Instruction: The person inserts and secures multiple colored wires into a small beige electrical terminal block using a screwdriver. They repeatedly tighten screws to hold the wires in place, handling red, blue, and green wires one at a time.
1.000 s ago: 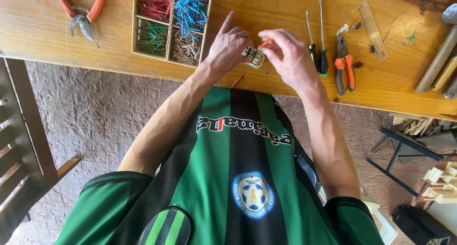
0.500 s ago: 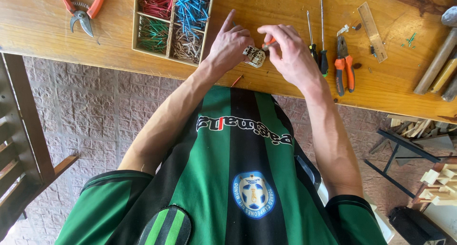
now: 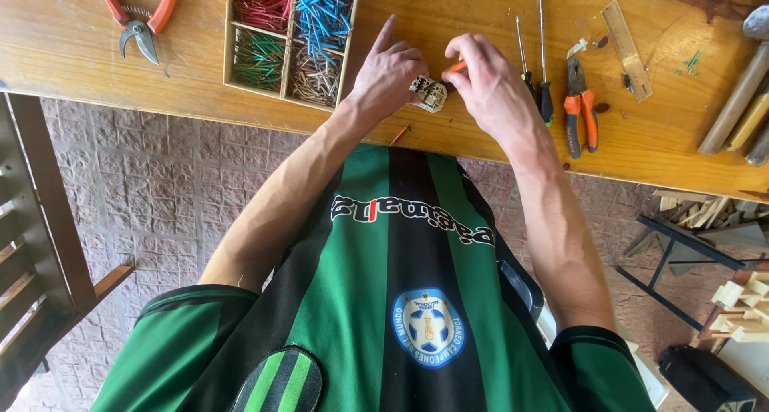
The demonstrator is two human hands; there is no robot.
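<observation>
Small beige electrical part [image 3: 429,94] pinned on worktop [image 3: 200,100] by left hand [image 3: 388,74], fingers clamped so it can't twist; right hand [image 3: 490,84] fingers pinch orange-handled tool [image 3: 453,68] w/ tip into it.

Person wears a short-sleeved jersey [image 3: 384,284] with vertical green and black stripes. White lettering runs across the chest; not copied. Round blue-and-white crest [image 3: 428,328] on the lower front, a ball shape at its centre. Sleeve hems [image 3: 184,296] edged in black. Dark oval patch with green stripes [image 3: 280,380] at the bottom edge. Forearms bare.
</observation>
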